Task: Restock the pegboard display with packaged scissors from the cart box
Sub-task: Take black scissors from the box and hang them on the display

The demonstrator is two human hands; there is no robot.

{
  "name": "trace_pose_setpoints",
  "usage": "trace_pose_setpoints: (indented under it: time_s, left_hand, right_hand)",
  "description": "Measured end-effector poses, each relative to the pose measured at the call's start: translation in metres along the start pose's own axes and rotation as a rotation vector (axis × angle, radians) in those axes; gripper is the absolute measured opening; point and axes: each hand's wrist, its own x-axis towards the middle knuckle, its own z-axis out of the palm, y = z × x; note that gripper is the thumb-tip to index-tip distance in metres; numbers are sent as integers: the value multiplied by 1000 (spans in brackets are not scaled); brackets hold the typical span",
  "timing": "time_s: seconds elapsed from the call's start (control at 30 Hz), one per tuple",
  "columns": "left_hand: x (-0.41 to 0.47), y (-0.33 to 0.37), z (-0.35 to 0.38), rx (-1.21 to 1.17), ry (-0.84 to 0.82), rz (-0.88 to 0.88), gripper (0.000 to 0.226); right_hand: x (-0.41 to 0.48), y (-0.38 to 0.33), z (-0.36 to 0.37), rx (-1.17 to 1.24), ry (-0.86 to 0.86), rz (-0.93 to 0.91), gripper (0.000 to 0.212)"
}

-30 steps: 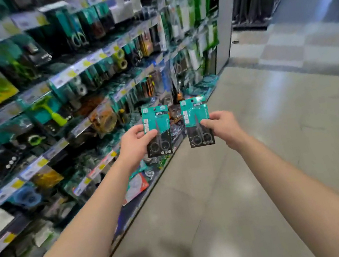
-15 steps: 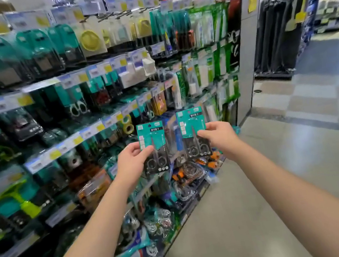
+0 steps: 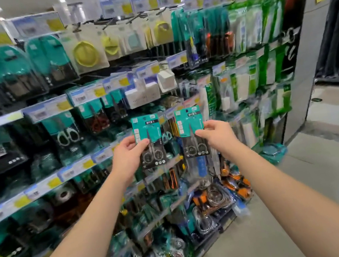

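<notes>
I hold two packaged scissors upright, side by side in front of the pegboard display. My left hand grips the left scissors pack by its left edge, thumb across the front. The right scissors pack is pinched at its right edge by my right hand. Each pack has a teal upper card and a dark lower half with small silver scissors. Similar scissors packs hang on pegs just up and left of my hands. The cart box is out of view.
Rows of hanging goods with blue and yellow price tags fill the wall on the left. White boxes hang above my hands. A grey pillar ends the display on the right. Grey floor stretches on the right.
My view has swung upward from the floor toward the upper pegs. Both hands have risen with the packs and sit closer to the display, with the same grips.
</notes>
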Motion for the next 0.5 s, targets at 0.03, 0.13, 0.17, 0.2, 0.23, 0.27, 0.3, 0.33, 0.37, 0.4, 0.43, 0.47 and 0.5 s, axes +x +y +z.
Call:
trace_pose_setpoints:
  time_s: [0.03,0.13,0.17,0.2,0.23,0.27,0.3,0.33,0.37,0.4,0.43,0.47,0.5]
  left_hand:
    - [7,2,7,3,22,-2,12]
    - [21,5,24,-26,92,-16,11]
    - [23,7,28,-24,120,-26,12]
    - [25,9,30,-6,146,-34,14]
    - [27,10,32,13,167,-44,15]
    - [27,11,34,27,191,-55,15]
    - [27,11,34,32,221,-64,14]
    - [26,10,34,37,257,-73,14]
    - [24,10,34,37,293,-80,14]
    - [22,9,33,40,327,-91,13]
    - [19,9,32,46,353,-101,13]
    - [16,9,30,70,372,-110,14]
    - [15,9,28,98,391,-115,16]
  right_hand:
    - [16,1,0,10,-30,-6,22]
    - [60,-5,2,9,-139,-60,16]
    - [74,-10,4,1,-183,-76,16]
    - [86,-15,6,-7,-227,-89,16]
    - [97,-18,9,-6,-260,-96,15]
    - [108,-21,13,-6,-287,-107,16]
    - [118,-22,19,5,-311,-115,18]
    - [128,-23,26,27,-344,-120,21]
    - [134,-25,34,49,-377,-119,22]
    - [140,-27,42,50,-414,-121,22]
    - [144,-27,51,39,-447,-123,20]
    - [148,-28,60,23,-483,-131,17]
    - [149,-30,69,23,-518,-135,14]
